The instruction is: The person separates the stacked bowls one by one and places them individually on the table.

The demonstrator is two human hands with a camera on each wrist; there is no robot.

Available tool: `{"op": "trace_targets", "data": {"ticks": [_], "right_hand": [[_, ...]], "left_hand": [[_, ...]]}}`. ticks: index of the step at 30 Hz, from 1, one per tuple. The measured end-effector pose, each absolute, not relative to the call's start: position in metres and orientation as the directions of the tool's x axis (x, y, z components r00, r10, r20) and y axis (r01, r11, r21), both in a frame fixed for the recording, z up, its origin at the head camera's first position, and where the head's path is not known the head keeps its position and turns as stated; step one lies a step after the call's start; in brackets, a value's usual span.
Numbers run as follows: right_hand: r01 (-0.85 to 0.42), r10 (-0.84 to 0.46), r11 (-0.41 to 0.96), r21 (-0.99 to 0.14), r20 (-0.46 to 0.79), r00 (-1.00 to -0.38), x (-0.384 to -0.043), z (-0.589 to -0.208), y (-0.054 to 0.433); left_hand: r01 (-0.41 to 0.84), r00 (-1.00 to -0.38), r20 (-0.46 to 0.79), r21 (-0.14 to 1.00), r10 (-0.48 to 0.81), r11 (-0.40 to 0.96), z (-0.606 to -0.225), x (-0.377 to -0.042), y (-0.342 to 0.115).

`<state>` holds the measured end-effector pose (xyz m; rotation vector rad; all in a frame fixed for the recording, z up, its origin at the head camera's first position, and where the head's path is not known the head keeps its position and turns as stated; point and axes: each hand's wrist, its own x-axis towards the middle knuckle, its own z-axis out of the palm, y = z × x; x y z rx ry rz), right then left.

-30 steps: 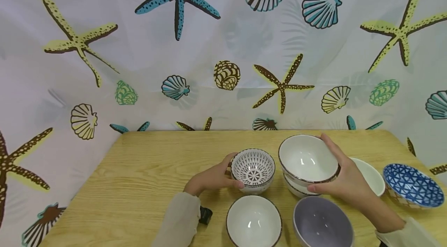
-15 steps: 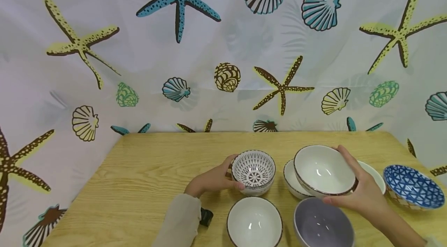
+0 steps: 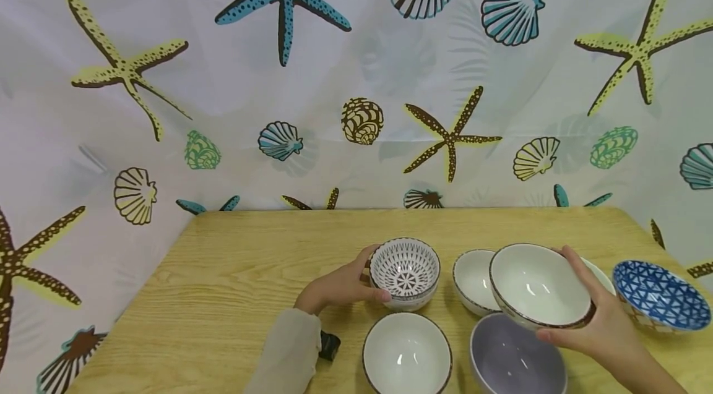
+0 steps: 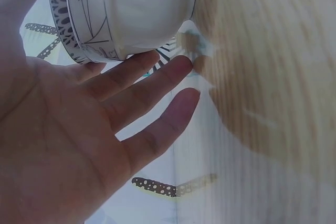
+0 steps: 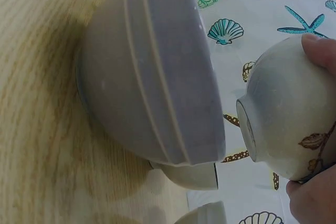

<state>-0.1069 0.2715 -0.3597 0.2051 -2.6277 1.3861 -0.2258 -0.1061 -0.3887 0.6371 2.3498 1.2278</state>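
My left hand (image 3: 345,286) grips a small white bowl with a dark patterned inside (image 3: 405,267), thumb on its near side. White china shows under its rim, and leafy lines mark the outside (image 4: 92,9) in the left wrist view. My right hand (image 3: 598,323) holds a larger white bowl with a brown rim (image 3: 537,282) by its right side, tilted toward me, above the purple bowl (image 3: 518,357). A brown leaf print marks the held bowl's outside (image 5: 283,114) in the right wrist view. Another white bowl (image 3: 473,279) stands just left of it, partly hidden.
A plain white bowl (image 3: 406,351) stands in front of the patterned one. On the right is a blue-patterned oval bowl (image 3: 660,295), with a white dish (image 3: 598,276) partly behind my right hand. The wooden table (image 3: 239,270) ends at a seashell-print cloth (image 3: 312,91).
My right hand has carried the white bowl right and toward me, off from over the other white bowl, which now shows more. My left hand stays at the patterned bowl.
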Motion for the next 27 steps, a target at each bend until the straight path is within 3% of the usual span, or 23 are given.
{"op": "trace_targets", "data": {"ticks": [10, 15, 21, 27], "right_hand": [[-0.176, -0.010, 0.573, -0.801, 0.208, -0.978, -0.098, -0.371, 0.284], [-0.102, 0.022, 0.618, -0.780, 0.147, -0.989, -0.091, -0.371, 0.289], [-0.125, 0.037, 0.638, -0.760, 0.192, -0.981, -0.086, -0.384, 0.300], [-0.002, 0.088, 0.628, -0.778, 0.073, -0.993, -0.079, -0.391, 0.308]], "left_hand": [[0.205, -0.806, -0.143, 0.843, 0.574, 0.497, -0.389, -0.225, -0.105], [0.206, -0.805, -0.146, 0.840, 0.575, 0.502, -0.389, -0.225, -0.105], [0.208, -0.804, -0.144, 0.841, 0.577, 0.499, -0.389, -0.225, -0.104], [0.204, -0.804, -0.146, 0.842, 0.576, 0.499, -0.390, -0.225, -0.104]]}}
